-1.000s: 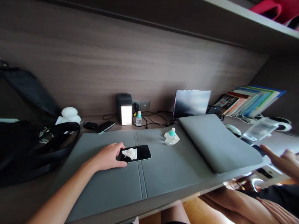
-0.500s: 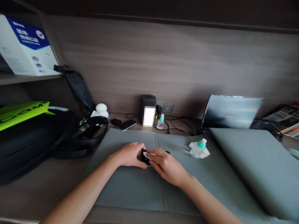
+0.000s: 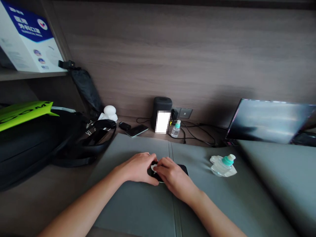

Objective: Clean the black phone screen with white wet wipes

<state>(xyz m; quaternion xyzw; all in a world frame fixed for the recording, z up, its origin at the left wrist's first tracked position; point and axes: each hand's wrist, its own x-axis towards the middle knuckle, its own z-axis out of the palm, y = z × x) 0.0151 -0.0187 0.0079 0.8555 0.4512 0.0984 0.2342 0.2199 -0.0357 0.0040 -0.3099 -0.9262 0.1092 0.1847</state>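
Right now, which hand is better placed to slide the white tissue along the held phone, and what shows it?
Right, probably: the right hand holds the white tissue against the phone, while the left hand grips its left end and seems better placed to steady it.

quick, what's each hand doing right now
Left hand: holding one end of the phone.
Right hand: closed on the white tissue, over the phone.

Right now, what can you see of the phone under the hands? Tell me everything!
The phone lies flat and sideways on the grey mat, dark, glossy face up, with a pale edge. The left hand grips its left end; the right hand holds a white tissue on it, hiding its middle. Its right end shows.
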